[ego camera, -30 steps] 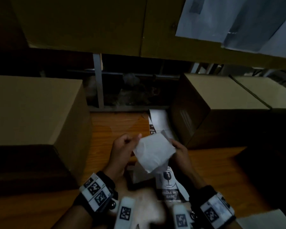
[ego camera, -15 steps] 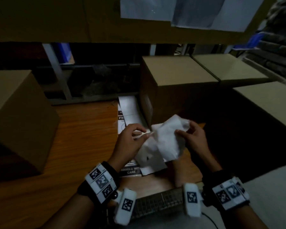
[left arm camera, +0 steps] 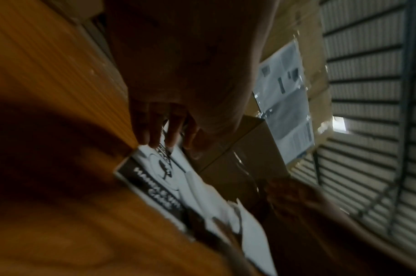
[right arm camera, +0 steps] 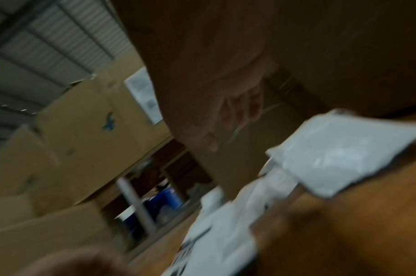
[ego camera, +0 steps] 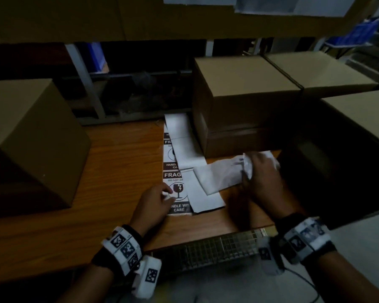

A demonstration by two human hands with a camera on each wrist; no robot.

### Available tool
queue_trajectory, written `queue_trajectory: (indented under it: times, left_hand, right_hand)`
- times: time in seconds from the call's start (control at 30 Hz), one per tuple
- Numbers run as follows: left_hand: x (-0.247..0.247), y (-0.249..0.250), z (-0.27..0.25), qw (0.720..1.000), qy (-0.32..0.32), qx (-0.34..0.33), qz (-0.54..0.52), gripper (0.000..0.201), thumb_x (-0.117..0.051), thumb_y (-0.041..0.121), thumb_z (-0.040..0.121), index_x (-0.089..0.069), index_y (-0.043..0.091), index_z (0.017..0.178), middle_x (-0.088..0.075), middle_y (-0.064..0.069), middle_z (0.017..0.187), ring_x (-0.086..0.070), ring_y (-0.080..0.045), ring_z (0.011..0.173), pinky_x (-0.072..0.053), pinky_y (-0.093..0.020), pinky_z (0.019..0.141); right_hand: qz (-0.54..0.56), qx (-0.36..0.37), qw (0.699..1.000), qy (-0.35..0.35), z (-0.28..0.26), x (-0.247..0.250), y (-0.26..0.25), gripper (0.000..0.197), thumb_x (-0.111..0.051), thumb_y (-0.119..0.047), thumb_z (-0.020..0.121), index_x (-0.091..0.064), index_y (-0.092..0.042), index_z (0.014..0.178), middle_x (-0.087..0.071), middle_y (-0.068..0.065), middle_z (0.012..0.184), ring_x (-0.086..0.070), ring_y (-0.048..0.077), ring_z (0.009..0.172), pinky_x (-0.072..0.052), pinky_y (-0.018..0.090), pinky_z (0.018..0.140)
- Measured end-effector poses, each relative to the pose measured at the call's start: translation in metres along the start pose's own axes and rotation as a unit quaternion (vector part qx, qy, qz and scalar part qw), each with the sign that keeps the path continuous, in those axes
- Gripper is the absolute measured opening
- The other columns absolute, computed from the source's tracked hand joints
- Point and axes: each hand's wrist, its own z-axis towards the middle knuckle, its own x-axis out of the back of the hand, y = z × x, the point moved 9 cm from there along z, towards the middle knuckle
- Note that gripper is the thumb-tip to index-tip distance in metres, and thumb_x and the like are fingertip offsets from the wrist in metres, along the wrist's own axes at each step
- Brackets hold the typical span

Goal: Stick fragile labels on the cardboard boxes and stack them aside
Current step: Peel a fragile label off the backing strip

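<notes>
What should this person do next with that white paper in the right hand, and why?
Probably drop the crumpled white paper aside. The right hand grips it and it looks blank, like used backing, while the left hand touches the fragile label strip on the table, ready for peeling.

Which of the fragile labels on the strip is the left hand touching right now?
The nearest fragile label, showing the broken-glass symbol and "CARE". The left hand rests on its left edge; the labels farther up the strip go untouched.
</notes>
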Motion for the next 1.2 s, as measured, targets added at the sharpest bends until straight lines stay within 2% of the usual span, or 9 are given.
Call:
queue_trajectory:
  times: [0.1, 0.2, 0.33, 0.57, 0.67, 0.77, 0.9, 1.07, 1.2]
  left_hand:
    - [-0.025, 0.007, -0.015, 0.972, -0.115, -0.107, 0.177, 0.047, -0.062, 0.026, 0.094, -0.050, 0.026, 0.139, -0.045, 0.003, 0.147, -0.040, -0.015, 0.134, -0.030, -0.027, 0.110]
    - [-0.034, -0.009, -0.024, 0.921, -0.166, -0.133, 0.327, 0.054, -0.048, 0.038, 0.099, -0.033, 0.029, 0.150, -0.021, 0.003, 0.161, -0.020, -0.020, 0.147, -0.018, -0.034, 0.118]
    - [-0.005, -0.036, -0.026, 0.914, -0.152, -0.107, 0.361, 0.053, -0.045, 0.038, 0.100, -0.032, 0.027, 0.150, -0.021, 0.001, 0.161, -0.020, -0.022, 0.147, -0.021, -0.036, 0.117]
    - [0.032, -0.056, -0.029, 0.919, -0.145, -0.122, 0.346, 0.043, -0.049, 0.034, 0.096, -0.047, 0.025, 0.139, -0.036, 0.001, 0.151, -0.032, -0.020, 0.134, -0.036, -0.036, 0.106]
    - [0.041, -0.056, -0.028, 0.940, -0.134, -0.129, 0.287, 0.033, -0.051, 0.033, 0.097, -0.058, 0.023, 0.128, -0.042, 0.004, 0.145, -0.034, -0.017, 0.131, -0.035, -0.030, 0.105]
    - [0.061, -0.064, -0.016, 0.973, -0.071, -0.092, 0.197, 0.022, -0.056, 0.025, 0.096, -0.064, 0.019, 0.115, -0.054, 0.004, 0.125, -0.044, -0.014, 0.118, -0.038, -0.024, 0.094]
    - [0.088, -0.094, 0.016, 0.998, -0.005, 0.044, 0.047, 0.014, -0.058, 0.012, 0.092, -0.065, 0.014, 0.105, -0.063, -0.001, 0.106, -0.059, -0.017, 0.096, -0.050, -0.032, 0.083]
    - [0.082, -0.117, 0.052, 0.959, -0.030, 0.205, -0.193, 0.018, -0.047, 0.000, 0.087, -0.059, 0.012, 0.082, -0.063, -0.008, 0.078, -0.058, -0.022, 0.066, -0.047, -0.031, 0.060]
    - [0.072, -0.105, 0.062, 0.923, -0.070, 0.246, -0.289, 0.033, -0.039, -0.006, 0.089, -0.054, 0.013, 0.067, -0.064, -0.009, 0.069, -0.056, -0.016, 0.054, -0.044, -0.025, 0.051]
  right_hand:
    - [0.044, 0.115, 0.985, -0.124, -0.031, -0.062, -0.058, 0.041, -0.063, -0.024, 0.091, -0.057, -0.014, 0.130, -0.058, 0.011, 0.128, -0.055, 0.032, 0.113, -0.046, 0.040, 0.089]
    - [0.000, 0.096, 0.975, -0.199, -0.038, -0.108, -0.056, 0.040, -0.050, -0.041, 0.098, -0.056, -0.019, 0.130, -0.059, 0.009, 0.126, -0.056, 0.031, 0.110, -0.044, 0.038, 0.090]
    - [-0.100, 0.031, 0.974, -0.199, -0.023, -0.121, -0.003, 0.045, -0.036, -0.057, 0.095, -0.059, -0.020, 0.103, -0.057, 0.009, 0.104, -0.057, 0.034, 0.097, -0.046, 0.041, 0.082]
    - [-0.130, -0.044, 0.983, -0.118, -0.006, -0.075, -0.031, 0.042, -0.048, -0.039, 0.092, -0.063, -0.006, 0.112, -0.063, 0.021, 0.113, -0.057, 0.038, 0.108, -0.047, 0.041, 0.083]
    - [-0.004, 0.019, 0.996, -0.085, -0.012, -0.090, -0.096, 0.025, -0.064, -0.025, 0.084, -0.070, -0.006, 0.099, -0.067, 0.017, 0.102, -0.063, 0.037, 0.095, -0.052, 0.040, 0.081]
    - [0.075, 0.035, 0.982, -0.171, -0.025, -0.134, -0.159, 0.020, -0.071, -0.023, 0.085, -0.071, -0.009, 0.099, -0.068, 0.013, 0.102, -0.064, 0.031, 0.094, -0.048, 0.032, 0.079]
    - [0.097, 0.046, 0.969, -0.222, -0.029, -0.174, -0.199, 0.016, -0.065, -0.025, 0.084, -0.070, -0.021, 0.099, -0.066, 0.003, 0.113, -0.061, 0.023, 0.103, -0.049, 0.027, 0.079]
    - [0.047, 0.016, 0.971, -0.236, -0.019, -0.193, -0.204, 0.023, -0.074, -0.023, 0.067, -0.069, -0.022, 0.089, -0.062, 0.004, 0.110, -0.057, 0.024, 0.104, -0.053, 0.032, 0.078]
    - [0.062, 0.001, 0.971, -0.230, -0.017, -0.200, -0.201, 0.029, -0.076, -0.022, 0.063, -0.070, -0.023, 0.092, -0.060, 0.007, 0.111, -0.055, 0.028, 0.107, -0.051, 0.032, 0.080]
